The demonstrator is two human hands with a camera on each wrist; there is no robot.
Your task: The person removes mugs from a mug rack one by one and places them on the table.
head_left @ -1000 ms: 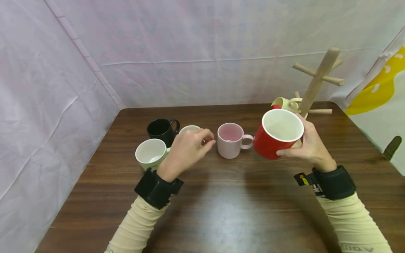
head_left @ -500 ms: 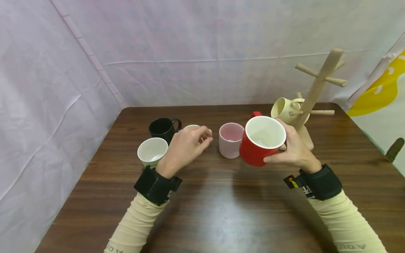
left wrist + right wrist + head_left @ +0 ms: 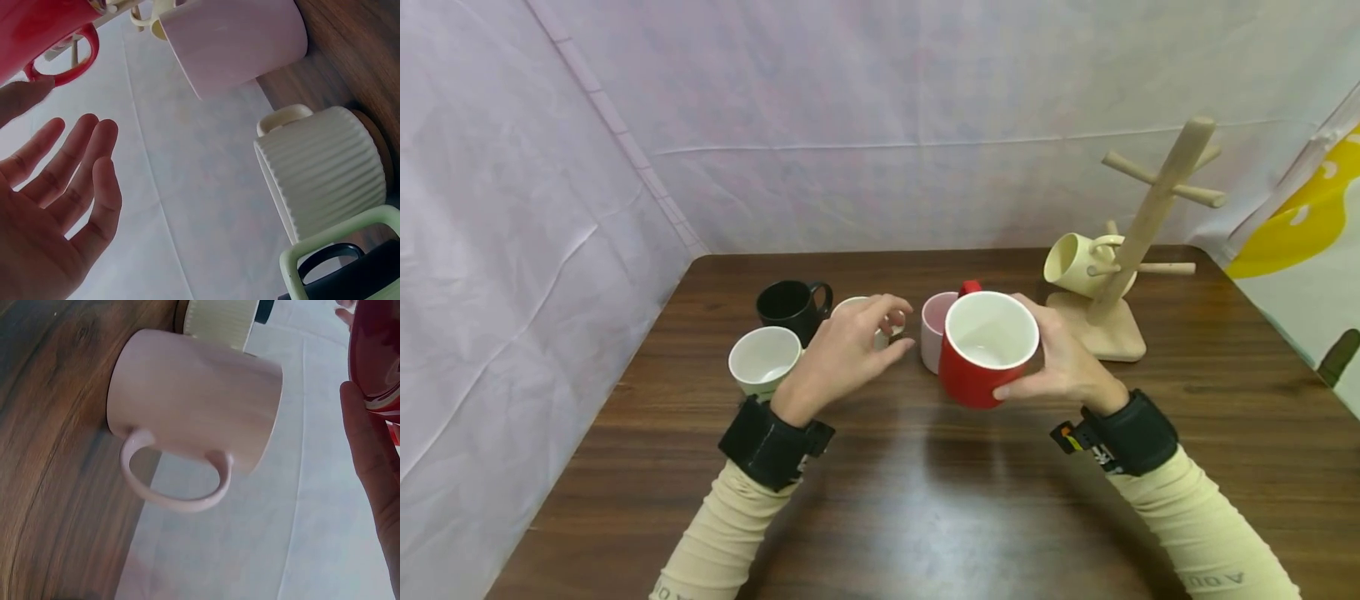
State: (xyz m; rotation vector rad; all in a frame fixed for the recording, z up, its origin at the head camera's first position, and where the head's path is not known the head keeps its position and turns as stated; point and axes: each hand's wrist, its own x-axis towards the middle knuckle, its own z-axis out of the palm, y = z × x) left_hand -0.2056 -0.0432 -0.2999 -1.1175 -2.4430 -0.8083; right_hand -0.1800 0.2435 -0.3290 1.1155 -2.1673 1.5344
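Note:
My right hand (image 3: 1067,358) grips a red mug (image 3: 973,379) with a white inside, held tilted above the table. Its red handle (image 3: 84,59) points away from me and toward the left. Behind the red mug, partly covered by it in the head view, a pink mug (image 3: 194,400) stands upright. My left hand (image 3: 846,350) hovers with loosely bent, spread fingers and holds nothing. Beneath and behind it is a white ribbed mug (image 3: 325,172), mostly hidden by the hand in the head view.
A black mug (image 3: 790,304) and a light green mug (image 3: 763,358) stand at the left of the wooden table (image 3: 880,517). At the back right, a wooden mug tree (image 3: 1150,217) bears a cream mug (image 3: 1071,262) on a lower peg. White cloth (image 3: 865,125) hangs behind the table.
The right hand has carried the red mug leftward, away from the mug tree and in front of the pink mug. The left hand's fingers have spread slightly apart.

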